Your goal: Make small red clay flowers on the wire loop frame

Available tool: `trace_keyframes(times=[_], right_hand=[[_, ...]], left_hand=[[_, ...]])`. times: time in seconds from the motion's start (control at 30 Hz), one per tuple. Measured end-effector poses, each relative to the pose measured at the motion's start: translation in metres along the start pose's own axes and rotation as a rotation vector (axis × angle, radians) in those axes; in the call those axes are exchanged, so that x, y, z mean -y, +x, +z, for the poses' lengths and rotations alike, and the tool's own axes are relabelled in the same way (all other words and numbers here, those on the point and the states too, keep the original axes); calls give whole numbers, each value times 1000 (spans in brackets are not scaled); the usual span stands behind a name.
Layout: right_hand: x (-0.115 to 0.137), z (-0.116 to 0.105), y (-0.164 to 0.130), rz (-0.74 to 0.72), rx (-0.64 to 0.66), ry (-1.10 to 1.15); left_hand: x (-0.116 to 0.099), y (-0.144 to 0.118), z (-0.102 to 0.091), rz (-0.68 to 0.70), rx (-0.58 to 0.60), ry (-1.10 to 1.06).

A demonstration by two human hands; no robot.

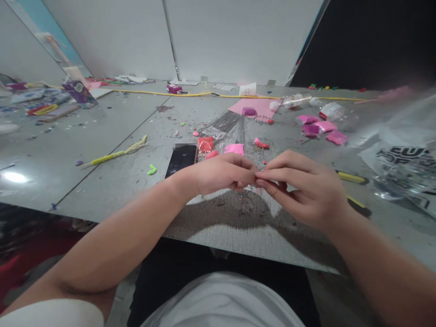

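My left hand (225, 173) and my right hand (303, 184) meet fingertip to fingertip above the grey table near its front edge. The fingers of both are pinched closed. Whatever lies between them is hidden or too small to name. A bit of clear, shiny material (243, 192) shows just below the fingertips. Behind my left wrist lies a dark phone (181, 160). Beyond my fingers are a red packet (205, 144), a pink packet (234, 149) and a small ring with red-pink lumps (262, 144).
Two yellow-and-black tools (352, 177) lie partly behind my right hand. Pink packets (320, 127), clear bottles (330, 110) and a plastic bag (402, 154) fill the right side. A yellow cord (143, 92) crosses the back. Yellow-green twisted strands (117, 153) lie at left.
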State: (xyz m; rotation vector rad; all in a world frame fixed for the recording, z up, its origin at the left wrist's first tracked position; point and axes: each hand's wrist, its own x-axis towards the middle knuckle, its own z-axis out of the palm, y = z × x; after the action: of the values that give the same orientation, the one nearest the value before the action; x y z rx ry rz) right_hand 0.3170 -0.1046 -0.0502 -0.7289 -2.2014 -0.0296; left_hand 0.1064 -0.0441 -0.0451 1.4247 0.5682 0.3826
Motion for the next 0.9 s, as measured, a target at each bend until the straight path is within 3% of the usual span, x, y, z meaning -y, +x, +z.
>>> trace_keyframes(times=[0.13,0.3,0.47,0.63,0.8,0.9], right_hand=[[3,0,1,59,-43,-8],[3,2,-3,240,-61,162],[2,6,-8,428,-237,298],[4,6,-3,421,-353,369],[3,4,-2,429,-263,299],[2,4,-2,337,-192,214]], left_hand=[[-1,-1,0,-11,4,-15],[-3,-2,0,-22,4,-37],[-3,-2,0,-39,-16,-33],[-2,-1,-2,-35,-3,-35],[-2,-1,-1,-44,-11,-26],[-2,-1,0,-37,-7,-30]])
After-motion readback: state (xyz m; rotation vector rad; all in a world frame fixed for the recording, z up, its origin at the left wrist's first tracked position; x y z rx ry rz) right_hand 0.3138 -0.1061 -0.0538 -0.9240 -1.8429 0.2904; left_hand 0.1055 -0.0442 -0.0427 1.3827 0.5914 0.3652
